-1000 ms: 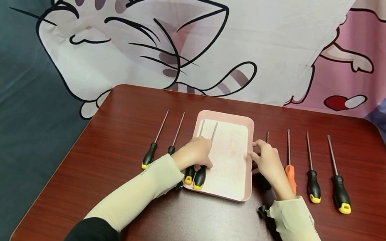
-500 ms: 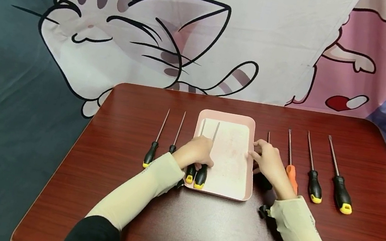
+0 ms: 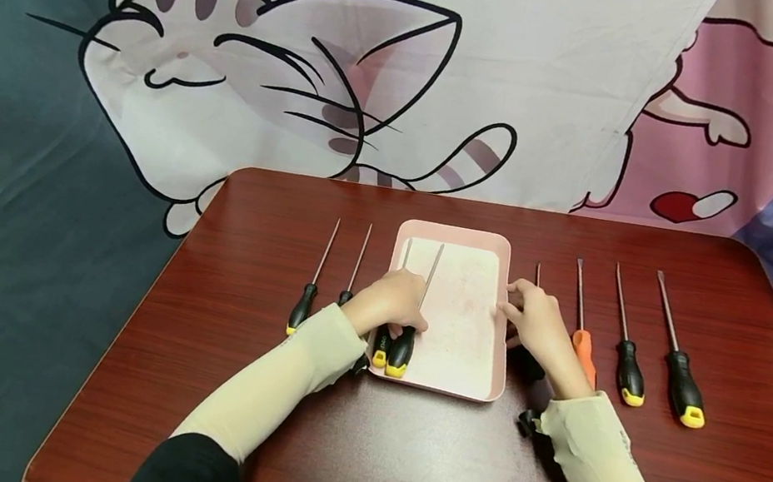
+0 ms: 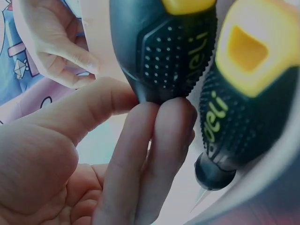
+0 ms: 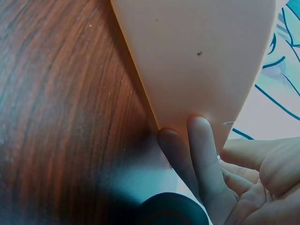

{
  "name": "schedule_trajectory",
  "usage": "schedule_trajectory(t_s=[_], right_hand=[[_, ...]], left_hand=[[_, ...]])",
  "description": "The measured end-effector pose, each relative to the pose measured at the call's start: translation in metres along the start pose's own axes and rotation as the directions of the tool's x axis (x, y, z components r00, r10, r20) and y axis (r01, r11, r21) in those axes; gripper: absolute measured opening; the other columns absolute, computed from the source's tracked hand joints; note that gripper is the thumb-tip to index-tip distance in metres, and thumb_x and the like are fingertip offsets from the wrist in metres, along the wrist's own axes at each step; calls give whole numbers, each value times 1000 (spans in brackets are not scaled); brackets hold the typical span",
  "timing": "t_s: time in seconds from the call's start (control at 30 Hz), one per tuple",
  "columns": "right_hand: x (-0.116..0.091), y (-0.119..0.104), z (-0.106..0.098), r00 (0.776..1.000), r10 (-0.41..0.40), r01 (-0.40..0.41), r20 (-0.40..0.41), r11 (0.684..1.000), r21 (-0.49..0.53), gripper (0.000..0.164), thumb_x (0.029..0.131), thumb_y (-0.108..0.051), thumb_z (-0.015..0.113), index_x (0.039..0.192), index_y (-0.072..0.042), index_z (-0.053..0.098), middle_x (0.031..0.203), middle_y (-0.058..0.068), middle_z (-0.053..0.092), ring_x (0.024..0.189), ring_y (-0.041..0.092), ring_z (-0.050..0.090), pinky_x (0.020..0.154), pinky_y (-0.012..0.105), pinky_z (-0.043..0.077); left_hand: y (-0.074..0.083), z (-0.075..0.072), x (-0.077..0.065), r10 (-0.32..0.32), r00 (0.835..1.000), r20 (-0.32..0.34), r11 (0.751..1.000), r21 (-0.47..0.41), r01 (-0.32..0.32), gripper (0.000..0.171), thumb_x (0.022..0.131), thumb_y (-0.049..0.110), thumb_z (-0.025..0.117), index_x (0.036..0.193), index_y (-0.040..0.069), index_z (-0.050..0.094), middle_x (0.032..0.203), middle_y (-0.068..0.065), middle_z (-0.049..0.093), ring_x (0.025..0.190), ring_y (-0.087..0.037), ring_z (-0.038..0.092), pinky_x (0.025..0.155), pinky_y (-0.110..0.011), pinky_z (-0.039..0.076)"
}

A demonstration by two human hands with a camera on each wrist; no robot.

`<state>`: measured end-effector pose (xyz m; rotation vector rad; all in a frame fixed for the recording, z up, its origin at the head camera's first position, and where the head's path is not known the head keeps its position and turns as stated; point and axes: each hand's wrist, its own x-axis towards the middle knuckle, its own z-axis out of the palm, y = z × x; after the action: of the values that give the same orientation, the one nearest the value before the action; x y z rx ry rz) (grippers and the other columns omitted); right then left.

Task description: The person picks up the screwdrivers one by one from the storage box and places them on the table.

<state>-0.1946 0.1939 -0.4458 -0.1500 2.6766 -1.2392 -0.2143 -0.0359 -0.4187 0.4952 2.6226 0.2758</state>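
My left hand (image 3: 388,302) reaches over the left side of a shallow pink tray (image 3: 454,387). Its thumb and fingers (image 4: 131,154) pinch a black-and-yellow screwdriver (image 4: 159,56) where the handle narrows, and the shaft points away from me. Just left of it in the tray lies a second black-and-yellow screwdriver (image 3: 380,348), partly covered by the hand. At the tray's right edge is my right hand (image 3: 539,320). Straight fingers (image 5: 200,145) of this hand press on the tray's outer wall (image 5: 197,70). Behind the right wrist, another screwdriver (image 3: 528,363) is mostly hidden.
Left of the tray lie two screwdrivers, one in full view (image 3: 302,308) and one (image 3: 344,298) partly behind the left arm. To the right are an orange-handled screwdriver (image 3: 583,352) and two black-and-yellow ones, nearer (image 3: 628,368) and farther (image 3: 683,389), on the wooden table (image 3: 410,472).
The pinched screwdriver has tilted slightly, its tip shifting a little to the right. The right hand has stayed at the tray's edge.
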Motion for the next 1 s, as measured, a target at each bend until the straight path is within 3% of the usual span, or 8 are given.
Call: schedule_trajectory(t_s=[0.2, 0.37, 0.47, 0.63, 0.87, 1.0], right_hand=[[-1, 0, 0, 1000, -2, 2, -3, 1000, -12, 37, 100, -3, 57, 131, 15, 47, 104, 33, 66, 72, 31, 71, 52, 36, 61], [0, 1, 0, 999, -32, 29, -29, 996, -87, 35, 99, -5, 60, 128, 14, 51, 101, 30, 68, 77, 34, 70, 64, 42, 62], [1, 1, 0, 999, -34, 31, -30, 996, -87, 35, 99, -5, 60, 128, 14, 52, 101, 30, 68, 77, 34, 71, 64, 43, 62], [0, 1, 0, 999, -34, 30, -35, 995, -97, 35, 99, -5, 60, 127, 14, 52, 103, 31, 68, 80, 35, 71, 68, 45, 62], [1, 1, 1, 998, -37, 32, -41, 993, -110, 34, 99, -5, 62, 126, 13, 53, 107, 32, 67, 86, 38, 70, 75, 48, 61], [1, 1, 0, 998, -43, 37, -47, 992, -118, 34, 98, -5, 62, 126, 13, 53, 105, 32, 68, 87, 39, 70, 75, 49, 60]], left_hand=[[1, -2, -2, 0, 1000, 0, 1000, 0, 0, 29, 85, 28, 77, 71, 7, 63, 54, -4, 66, 48, -12, 67, 72, -19, 58], [2, -6, -5, 12, 1000, 5, 1000, 3, -12, 28, 86, 28, 76, 73, 7, 63, 53, -4, 66, 49, -13, 68, 77, -22, 58], [1, -8, -7, 18, 1000, 6, 1000, 0, -18, 28, 87, 27, 76, 73, 7, 62, 54, -4, 66, 51, -14, 68, 78, -22, 58], [-1, -11, -10, 13, 1000, 15, 998, -62, -12, 26, 87, 24, 75, 73, 6, 62, 58, -7, 68, 52, -16, 69, 74, -21, 58], [-9, -16, -16, 36, 999, -12, 994, -105, -38, 26, 86, 22, 74, 70, 7, 60, 59, -8, 69, 54, -16, 70, 83, -30, 58], [-14, -20, -19, 61, 998, -22, 988, -139, -63, 31, 85, 21, 74, 62, 5, 63, 54, -7, 66, 52, -14, 69, 78, -30, 59]])
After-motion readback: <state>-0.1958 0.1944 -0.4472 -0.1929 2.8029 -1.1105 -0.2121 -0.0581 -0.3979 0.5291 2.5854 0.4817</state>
